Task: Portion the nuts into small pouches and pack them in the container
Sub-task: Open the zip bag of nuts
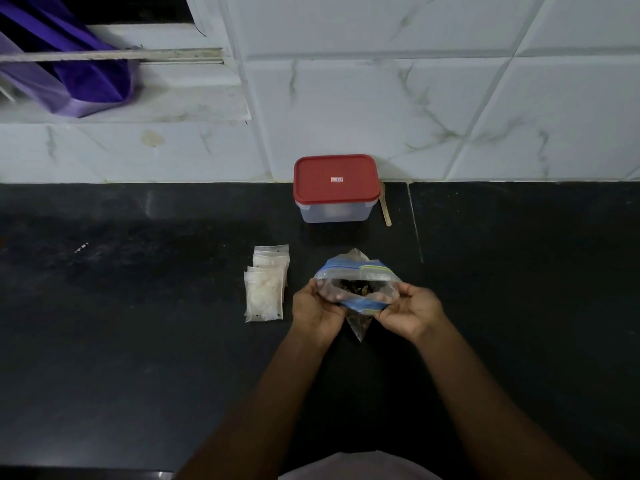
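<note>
Two grips: your left hand (317,306) and right hand (410,311) pinch open the limp zip bag (356,271); grip its stiffer seal strip.

Open room on both sides
Black counter (519,306) is stretching free left and right; pouch stack (266,284) is sitting left of centre; lidded container (335,188) and wooden stick (386,206) are standing against the far wall (415,98).

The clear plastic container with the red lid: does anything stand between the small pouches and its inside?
Yes. The red lid sits closed on the clear plastic container, blocking its opening. On the black counter between the stack of small clear pouches and the container, nothing visible lies.
</note>
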`<act>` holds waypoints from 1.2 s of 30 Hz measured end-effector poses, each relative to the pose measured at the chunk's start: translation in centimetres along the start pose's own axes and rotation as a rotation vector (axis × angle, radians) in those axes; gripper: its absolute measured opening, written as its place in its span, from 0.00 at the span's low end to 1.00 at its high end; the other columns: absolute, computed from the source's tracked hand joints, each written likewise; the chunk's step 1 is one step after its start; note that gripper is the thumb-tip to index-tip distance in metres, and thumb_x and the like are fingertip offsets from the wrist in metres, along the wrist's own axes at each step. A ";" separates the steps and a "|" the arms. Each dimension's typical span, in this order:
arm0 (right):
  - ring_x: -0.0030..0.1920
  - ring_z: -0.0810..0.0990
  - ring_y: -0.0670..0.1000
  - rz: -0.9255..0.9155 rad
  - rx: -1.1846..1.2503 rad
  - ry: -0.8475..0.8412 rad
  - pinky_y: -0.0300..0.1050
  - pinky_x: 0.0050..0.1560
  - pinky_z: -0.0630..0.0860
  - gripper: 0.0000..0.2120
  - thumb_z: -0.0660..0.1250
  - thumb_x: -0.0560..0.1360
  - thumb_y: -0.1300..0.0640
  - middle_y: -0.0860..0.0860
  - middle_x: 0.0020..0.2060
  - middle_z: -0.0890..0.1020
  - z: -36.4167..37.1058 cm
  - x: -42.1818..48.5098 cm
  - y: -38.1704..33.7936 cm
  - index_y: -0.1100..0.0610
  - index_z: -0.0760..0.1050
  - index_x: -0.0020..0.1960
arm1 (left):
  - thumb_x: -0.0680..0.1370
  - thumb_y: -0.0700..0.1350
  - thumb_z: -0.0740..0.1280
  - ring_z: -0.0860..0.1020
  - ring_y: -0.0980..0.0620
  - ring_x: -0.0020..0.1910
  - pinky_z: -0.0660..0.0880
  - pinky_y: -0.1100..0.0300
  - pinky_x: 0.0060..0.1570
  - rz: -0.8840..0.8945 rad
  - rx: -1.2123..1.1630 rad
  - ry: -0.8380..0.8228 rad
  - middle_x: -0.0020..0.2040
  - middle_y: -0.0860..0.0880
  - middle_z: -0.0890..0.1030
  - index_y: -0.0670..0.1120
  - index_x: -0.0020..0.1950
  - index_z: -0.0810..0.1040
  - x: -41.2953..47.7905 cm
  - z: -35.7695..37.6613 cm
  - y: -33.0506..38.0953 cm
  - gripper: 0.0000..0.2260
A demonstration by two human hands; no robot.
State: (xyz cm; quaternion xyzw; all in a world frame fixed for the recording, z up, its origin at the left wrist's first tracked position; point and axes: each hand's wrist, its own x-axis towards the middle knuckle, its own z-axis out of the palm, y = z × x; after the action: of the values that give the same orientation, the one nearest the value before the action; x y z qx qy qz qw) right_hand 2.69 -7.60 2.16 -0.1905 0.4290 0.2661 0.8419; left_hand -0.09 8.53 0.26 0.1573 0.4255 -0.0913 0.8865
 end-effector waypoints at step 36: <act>0.58 0.80 0.56 -0.187 -0.934 0.211 0.52 0.54 0.75 0.17 0.69 0.78 0.44 0.55 0.56 0.83 1.6 -0.6 -1.5 0.53 0.79 0.61 | 0.80 0.51 0.70 0.81 0.43 0.60 0.79 0.50 0.54 -0.040 0.712 -0.036 0.61 0.41 0.83 0.45 0.63 0.81 -0.1 1.7 4.5 0.15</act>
State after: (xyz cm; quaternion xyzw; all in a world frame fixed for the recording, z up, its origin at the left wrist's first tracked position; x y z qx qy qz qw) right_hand 4.31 -8.04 3.65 -0.6116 0.3279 0.3328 0.6385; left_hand 2.43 12.13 2.24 0.4463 0.3542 -0.2539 0.7816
